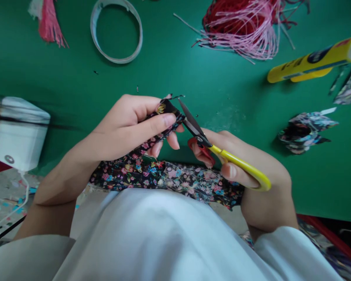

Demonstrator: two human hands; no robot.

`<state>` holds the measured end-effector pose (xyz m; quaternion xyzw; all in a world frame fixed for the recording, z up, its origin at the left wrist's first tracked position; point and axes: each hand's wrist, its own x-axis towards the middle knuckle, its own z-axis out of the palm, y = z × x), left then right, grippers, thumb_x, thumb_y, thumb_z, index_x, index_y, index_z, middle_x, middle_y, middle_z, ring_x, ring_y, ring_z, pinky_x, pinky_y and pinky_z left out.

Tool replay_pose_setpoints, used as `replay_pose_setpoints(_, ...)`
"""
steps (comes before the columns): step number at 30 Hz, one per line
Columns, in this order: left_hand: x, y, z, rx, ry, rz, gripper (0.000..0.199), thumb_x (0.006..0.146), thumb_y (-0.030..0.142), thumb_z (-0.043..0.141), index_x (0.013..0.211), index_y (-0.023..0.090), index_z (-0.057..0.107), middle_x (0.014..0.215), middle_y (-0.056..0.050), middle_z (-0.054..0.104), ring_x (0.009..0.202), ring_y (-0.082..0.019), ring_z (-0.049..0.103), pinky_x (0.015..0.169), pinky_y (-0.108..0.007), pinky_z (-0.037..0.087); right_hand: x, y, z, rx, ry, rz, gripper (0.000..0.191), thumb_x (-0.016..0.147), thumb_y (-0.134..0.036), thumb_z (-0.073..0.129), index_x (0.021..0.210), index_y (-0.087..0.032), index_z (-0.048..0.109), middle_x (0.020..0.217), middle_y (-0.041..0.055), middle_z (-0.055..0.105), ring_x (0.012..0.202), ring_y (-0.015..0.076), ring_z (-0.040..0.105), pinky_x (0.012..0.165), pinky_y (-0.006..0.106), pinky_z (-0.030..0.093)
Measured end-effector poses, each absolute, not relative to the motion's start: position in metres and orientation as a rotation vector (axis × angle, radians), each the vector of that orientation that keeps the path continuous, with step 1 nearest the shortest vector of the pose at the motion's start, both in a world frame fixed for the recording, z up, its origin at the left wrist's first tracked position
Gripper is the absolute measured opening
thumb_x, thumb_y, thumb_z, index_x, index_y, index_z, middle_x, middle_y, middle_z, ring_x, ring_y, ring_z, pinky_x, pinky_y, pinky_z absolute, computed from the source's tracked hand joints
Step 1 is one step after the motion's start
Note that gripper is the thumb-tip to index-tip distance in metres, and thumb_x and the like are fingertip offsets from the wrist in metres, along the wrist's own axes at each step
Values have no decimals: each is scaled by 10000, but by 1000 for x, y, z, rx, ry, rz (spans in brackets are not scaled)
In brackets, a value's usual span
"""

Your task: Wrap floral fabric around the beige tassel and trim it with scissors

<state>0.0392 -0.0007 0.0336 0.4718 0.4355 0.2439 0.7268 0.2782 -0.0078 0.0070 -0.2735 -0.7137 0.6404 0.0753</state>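
Note:
My left hand (pixel 134 125) pinches one end of a black floral fabric strip (pixel 190 178) between thumb and fingers. The rest of the strip hangs across my lap at the table's near edge. In my right hand (pixel 236 156) are scissors (pixel 240 166) with one yellow and one red handle. Their blades are parted and point up and left, beside the fabric end at my left fingertips. A thin dark thread or sliver sticks out above that end, near the upper blade's tip.
On the green table (pixel 169 70) lie a tape ring (pixel 139 39), a pink tassel (pixel 50 25), red and pink cords (pixel 240 29), yellow tubes (pixel 312 60) and a bunched floral fabric piece (pixel 302 130). A white device (pixel 23 132) stands at the left edge.

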Motion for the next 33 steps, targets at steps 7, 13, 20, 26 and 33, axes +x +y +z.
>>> replay_pose_setpoints(7,40,0,38,1023,988,493,178,935,188,532,824,101,640,713,21,728,442,-33,598,407,-141,476,282,-7,10,-848,-2186,1933,660,845,-834,197,854,-195,363,695,16,532,549,106,413,503,293,253)
replay_pose_setpoints(13,42,-1,43,922,1029,455,178,918,129,540,796,80,659,630,54,702,454,-51,640,416,-136,518,282,-7,13,-854,-2221,1912,659,849,-829,211,866,-190,372,701,19,529,554,108,415,497,291,267)
replay_pose_setpoints(20,43,1,45,925,1037,434,178,913,119,536,785,88,657,654,63,713,431,-33,619,390,-122,499,283,-7,10,-904,-2209,1893,746,815,-857,247,892,-153,482,652,-7,494,521,91,359,492,287,231)
replay_pose_setpoints(26,41,2,44,997,1022,429,187,907,133,547,781,97,680,678,65,719,452,-29,618,409,-124,500,284,-6,9,-878,-2212,1891,722,823,-844,270,896,-162,498,622,-21,476,506,89,318,481,280,226)
replay_pose_setpoints(33,38,3,41,1073,984,445,188,910,153,550,787,113,686,678,62,713,463,-30,616,412,-123,488,283,-6,8,-876,-2199,1888,720,825,-843,249,878,-167,492,613,-28,453,514,90,314,489,273,235)
